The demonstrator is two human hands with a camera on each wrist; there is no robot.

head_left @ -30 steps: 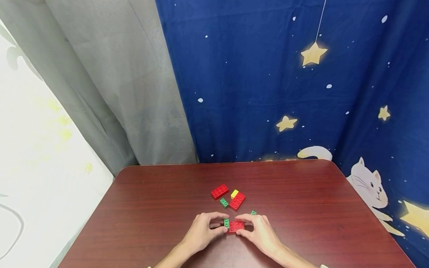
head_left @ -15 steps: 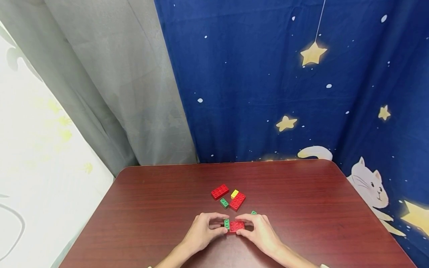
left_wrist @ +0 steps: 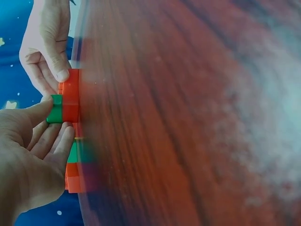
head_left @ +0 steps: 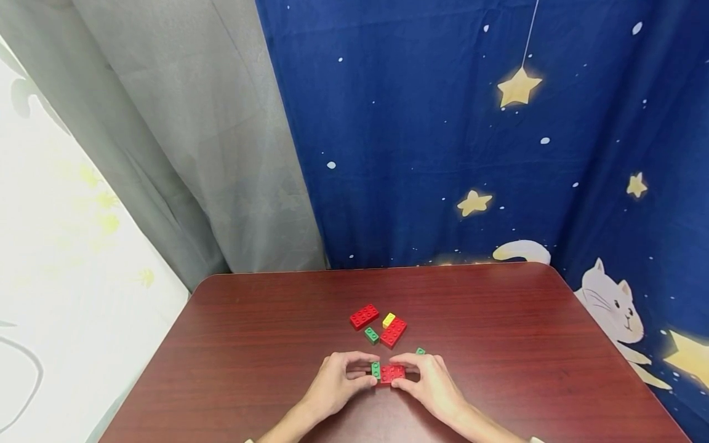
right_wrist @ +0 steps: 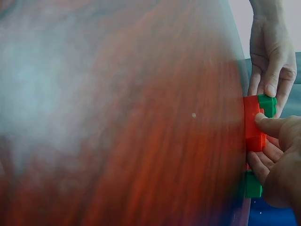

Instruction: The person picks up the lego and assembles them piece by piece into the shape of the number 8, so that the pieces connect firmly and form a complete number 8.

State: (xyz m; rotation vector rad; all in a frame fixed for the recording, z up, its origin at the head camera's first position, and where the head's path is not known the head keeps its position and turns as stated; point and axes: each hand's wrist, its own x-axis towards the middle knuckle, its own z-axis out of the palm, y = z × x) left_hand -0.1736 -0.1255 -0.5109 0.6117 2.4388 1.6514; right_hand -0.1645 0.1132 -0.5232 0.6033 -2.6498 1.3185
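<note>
Near the front of the table, a red toy building brick (head_left: 392, 373) lies flat with its studs up. A small green brick (head_left: 375, 370) sits on top of its left end; both wrist views show the two touching. My left hand (head_left: 336, 383) pinches the green brick between thumb and fingers. On the other side, my right hand (head_left: 431, 384) holds the red brick, its thumb at the near side and fingers at the far side. The right fingers cover part of the red brick in the head view.
Beyond the hands lie a red brick (head_left: 364, 316), another red brick (head_left: 394, 333), a yellow brick (head_left: 389, 320) and a green brick (head_left: 372, 335). One more green brick (head_left: 420, 351) is partly hidden behind the right hand. Curtains hang behind the brown table (head_left: 249, 344).
</note>
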